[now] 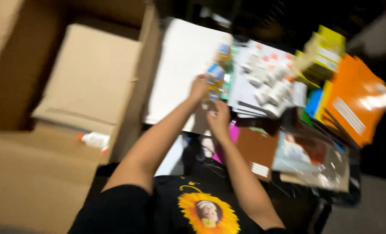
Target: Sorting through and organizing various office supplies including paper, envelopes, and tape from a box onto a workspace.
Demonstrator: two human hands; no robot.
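Both hands, left hand (199, 86); right hand (219, 118), clamped on colourful packet (215, 78); open cardboard box (89, 78) beside.

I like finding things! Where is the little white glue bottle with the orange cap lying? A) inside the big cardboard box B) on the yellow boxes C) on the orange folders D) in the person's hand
A: the white glue bottle lies alone inside the open cardboard box at the left, apart from both hands.

Glue bottles (269, 84) crowd right; white sheet (182, 60) lies bare.
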